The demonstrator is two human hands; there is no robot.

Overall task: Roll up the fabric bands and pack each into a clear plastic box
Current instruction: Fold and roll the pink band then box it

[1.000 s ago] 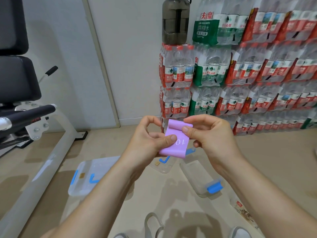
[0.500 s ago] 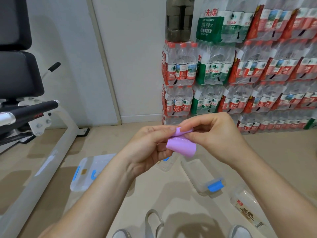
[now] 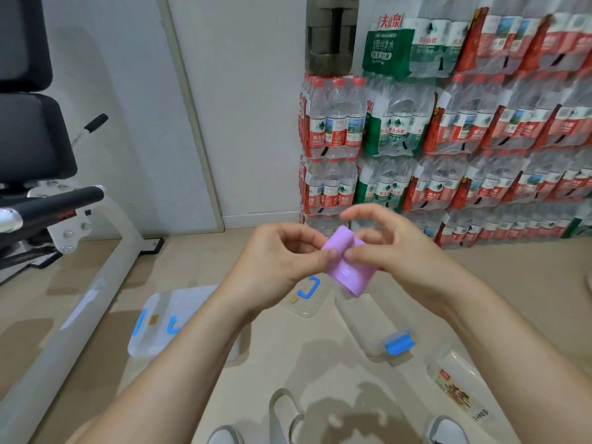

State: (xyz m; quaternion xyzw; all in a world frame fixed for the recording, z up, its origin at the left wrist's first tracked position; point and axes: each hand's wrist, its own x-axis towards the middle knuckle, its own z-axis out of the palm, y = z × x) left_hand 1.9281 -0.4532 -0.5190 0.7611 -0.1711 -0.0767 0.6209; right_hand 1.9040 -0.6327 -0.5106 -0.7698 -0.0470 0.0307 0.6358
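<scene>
- Wall of bottled-water packs (image 3: 480, 139): stacked at the back right, well apart from our hands.
- Workout bench (image 3: 38, 174): far left, white frame, black pads.
- Large clear box (image 3: 160, 328): on the floor at lower left, blue clips.
- Small clear box (image 3: 378, 331): on the floor just below our hands, blue latch at its near end; we judge it the one to fill.
- Left hand (image 3: 278, 267): thumb and forefinger pinched on the band's left edge.
- Right hand (image 3: 400, 251): thumb and fingers closed on the band's upper right.
- Purple band (image 3: 347, 267): held in the air between both hands, partly rolled, tail hanging. We judge it light, soft and springy, apt to unroll if released; best pinched across the roll at both edges.
</scene>
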